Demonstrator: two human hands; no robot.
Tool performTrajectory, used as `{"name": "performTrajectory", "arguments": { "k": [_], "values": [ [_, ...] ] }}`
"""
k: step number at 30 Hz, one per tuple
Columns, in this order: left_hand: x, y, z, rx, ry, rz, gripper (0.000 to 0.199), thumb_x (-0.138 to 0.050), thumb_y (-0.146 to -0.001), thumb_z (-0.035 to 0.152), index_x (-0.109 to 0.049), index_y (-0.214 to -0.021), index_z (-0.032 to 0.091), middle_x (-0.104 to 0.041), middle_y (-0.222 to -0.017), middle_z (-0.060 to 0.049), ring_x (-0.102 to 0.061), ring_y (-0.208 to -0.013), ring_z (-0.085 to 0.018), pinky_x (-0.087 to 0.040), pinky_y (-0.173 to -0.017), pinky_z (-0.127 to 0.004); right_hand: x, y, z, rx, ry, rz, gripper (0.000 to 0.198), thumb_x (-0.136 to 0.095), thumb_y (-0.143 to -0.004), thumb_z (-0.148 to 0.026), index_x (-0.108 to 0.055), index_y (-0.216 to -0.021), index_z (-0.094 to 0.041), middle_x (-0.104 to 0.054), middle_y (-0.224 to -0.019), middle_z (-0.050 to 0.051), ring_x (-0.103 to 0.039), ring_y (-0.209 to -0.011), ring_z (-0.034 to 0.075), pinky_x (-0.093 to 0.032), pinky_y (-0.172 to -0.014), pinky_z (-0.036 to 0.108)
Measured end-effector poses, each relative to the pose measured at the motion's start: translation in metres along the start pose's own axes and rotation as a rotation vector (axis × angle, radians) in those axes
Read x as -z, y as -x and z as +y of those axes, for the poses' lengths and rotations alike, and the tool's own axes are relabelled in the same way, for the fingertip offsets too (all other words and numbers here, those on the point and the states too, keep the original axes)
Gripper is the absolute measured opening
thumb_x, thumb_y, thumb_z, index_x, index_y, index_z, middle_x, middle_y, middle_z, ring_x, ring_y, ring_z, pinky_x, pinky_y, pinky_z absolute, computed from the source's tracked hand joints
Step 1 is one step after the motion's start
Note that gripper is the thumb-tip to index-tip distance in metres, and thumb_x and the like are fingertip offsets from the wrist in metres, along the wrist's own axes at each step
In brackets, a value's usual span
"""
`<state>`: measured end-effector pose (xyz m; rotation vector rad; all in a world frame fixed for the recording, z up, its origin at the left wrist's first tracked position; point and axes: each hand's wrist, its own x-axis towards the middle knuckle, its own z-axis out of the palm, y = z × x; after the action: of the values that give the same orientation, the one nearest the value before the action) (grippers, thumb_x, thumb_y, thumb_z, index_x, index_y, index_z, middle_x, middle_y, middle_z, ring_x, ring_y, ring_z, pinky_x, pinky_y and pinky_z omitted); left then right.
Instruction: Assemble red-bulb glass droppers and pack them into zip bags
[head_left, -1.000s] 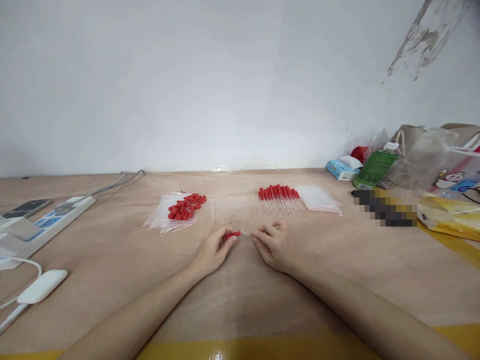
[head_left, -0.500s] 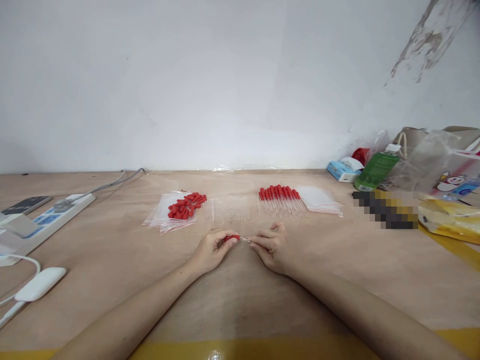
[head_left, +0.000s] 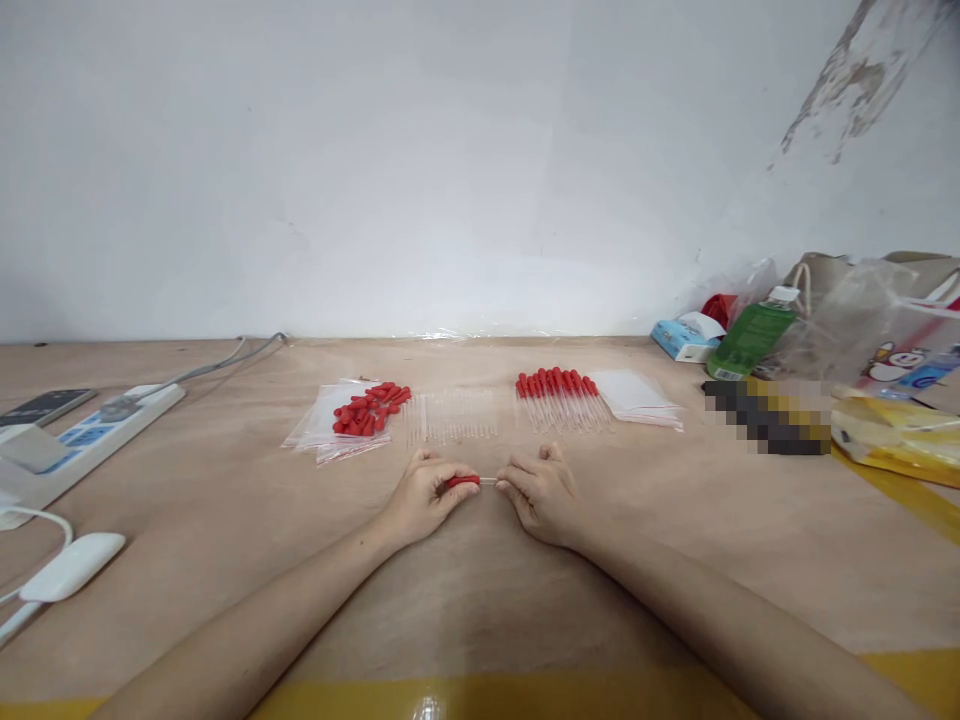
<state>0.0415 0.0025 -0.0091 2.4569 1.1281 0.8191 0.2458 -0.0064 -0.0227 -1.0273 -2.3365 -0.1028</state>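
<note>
Between thumb and fingers, my left hand pinches a red rubber dropper bulb. A thin clear glass tube runs from the bulb's end into the fingers of my right hand, which are closed on it. Tube and bulb lie in one line just above the table; whether the tube is inside the bulb I cannot tell. Beyond my left hand, loose red bulbs are heaped on clear plastic bags. A row of bare glass tubes lies in the middle, and assembled droppers with red bulbs lie right of it.
White zip bags lie right of the droppers. At the right stand a tissue pack, a green bottle and plastic bags. A power strip, a phone and a white cable box occupy the left.
My right fingers have closed more tightly around the glass tube, and the tube has come level with the bulb. Both hands stay in nearly the same place; the view has shifted slightly.
</note>
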Motion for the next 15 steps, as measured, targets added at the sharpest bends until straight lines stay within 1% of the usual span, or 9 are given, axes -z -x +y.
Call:
{"name": "performTrajectory", "arguments": {
  "k": [6, 15],
  "values": [
    [0.0013, 0.0021, 0.0034, -0.063, -0.021, -0.020, 0.021, -0.047, -0.084, 0.034, -0.063, -0.085, 0.021, -0.067, -0.074, 0.001, -0.055, -0.065, -0.011, -0.031, -0.077, -0.031, -0.0021, -0.0004, -0.0009, 0.045, 0.034, -0.024, 0.023, -0.037, -0.088, -0.021, -0.058, -0.080, -0.018, -0.059, -0.069, 0.001, -0.043, -0.057, 0.010, -0.018, -0.068, 0.030],
    [-0.0001, 0.0025, 0.0028, -0.103, -0.079, -0.062, 0.025, -0.043, -0.085, 0.036, -0.063, -0.085, 0.021, -0.066, -0.072, -0.001, -0.055, -0.066, -0.013, -0.032, -0.079, -0.033, -0.0037, -0.0029, 0.0005, 0.073, 0.048, -0.071, 0.025, -0.038, -0.086, -0.021, -0.056, -0.070, -0.017, -0.058, -0.064, 0.000, -0.040, -0.052, 0.009, -0.020, -0.066, 0.029]
  ]
}}
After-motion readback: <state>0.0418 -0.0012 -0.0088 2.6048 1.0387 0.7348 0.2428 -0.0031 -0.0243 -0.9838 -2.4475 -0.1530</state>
